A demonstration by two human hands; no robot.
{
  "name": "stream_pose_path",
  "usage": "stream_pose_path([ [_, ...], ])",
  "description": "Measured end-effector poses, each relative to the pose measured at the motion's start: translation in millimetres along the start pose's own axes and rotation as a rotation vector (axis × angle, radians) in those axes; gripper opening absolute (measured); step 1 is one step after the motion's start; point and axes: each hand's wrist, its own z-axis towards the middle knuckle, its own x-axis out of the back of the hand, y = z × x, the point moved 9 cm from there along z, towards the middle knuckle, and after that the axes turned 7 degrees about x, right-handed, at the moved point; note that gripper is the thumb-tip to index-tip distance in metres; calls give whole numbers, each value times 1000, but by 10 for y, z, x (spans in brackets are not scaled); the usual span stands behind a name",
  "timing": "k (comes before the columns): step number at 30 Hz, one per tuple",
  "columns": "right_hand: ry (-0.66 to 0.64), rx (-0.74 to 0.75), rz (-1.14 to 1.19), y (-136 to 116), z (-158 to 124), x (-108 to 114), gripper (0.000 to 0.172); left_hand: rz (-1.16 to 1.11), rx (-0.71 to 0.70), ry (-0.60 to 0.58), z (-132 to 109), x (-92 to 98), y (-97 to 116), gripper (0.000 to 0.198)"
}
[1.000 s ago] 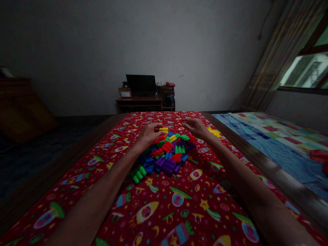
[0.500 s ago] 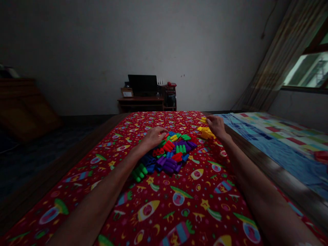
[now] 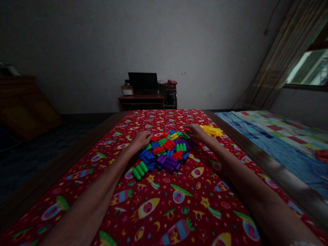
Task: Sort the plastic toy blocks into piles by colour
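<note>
A mixed pile of plastic toy building blocks (image 3: 169, 158) in purple, blue, green, red and yellow lies on a red patterned cloth (image 3: 179, 218). At the pile's left edge is my left hand (image 3: 142, 140), fingers loosely bent and apart, close to red and green blocks. My right hand (image 3: 195, 132) reaches over the far right side, its fingers stretched apart above a green block (image 3: 186, 136), with nothing visible in them. Just beyond that hand, a separate heap of yellow blocks (image 3: 212, 131) sits to the right. A green block (image 3: 140, 170) rests at the near left of the pile.
The cloth covers a table with dark wooden edges (image 3: 243, 152). A bed with a blue checked sheet (image 3: 258, 143) stands to the right. Against the far wall is a desk (image 3: 140, 97) with a monitor (image 3: 142, 82); a wooden cabinet (image 3: 23, 106) is at the left.
My right hand has let go of a yellow block at the yellow heap and moved left over the mixed pile. My left hand has drawn back leftward to the pile's edge.
</note>
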Motion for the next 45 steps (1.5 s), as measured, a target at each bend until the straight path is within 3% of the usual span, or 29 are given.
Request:
stream_pose_path([
  [3,-74,136,13,-275,52,-275,42,-38,-19,69,-34,-39,-35,28],
  [7,-176,227,-52,-473,83,-481,38,-60,12,129,-28,-93,-88,31],
  [11,-208,163,-101,-536,113,-501,32,-37,37,130,-13,-127,-119,32],
  [14,-165,73,-81,-494,129,-387,29,-28,19,132,-17,-118,-120,33],
  [18,31,-60,-42,-195,109,25,30,-22,-9,114,-17,-128,-131,32],
  [21,180,-237,-68,252,-36,352,28,-5,-16,105,-12,-145,-143,32],
  [24,217,-414,-147,664,-269,493,29,2,-31,105,-11,-153,-135,33],
  [29,96,-581,-242,929,-537,467,33,2,-55,117,-15,-158,-131,34],
  [33,3,-520,-268,753,-465,566,35,9,-53,131,-1,-170,-173,34],
  [39,-434,-401,-331,395,-394,289,32,-3,-82,143,24,-180,-190,33],
  [45,-462,-385,-364,404,-453,88,36,-4,-86,133,25,-191,-196,34],
])
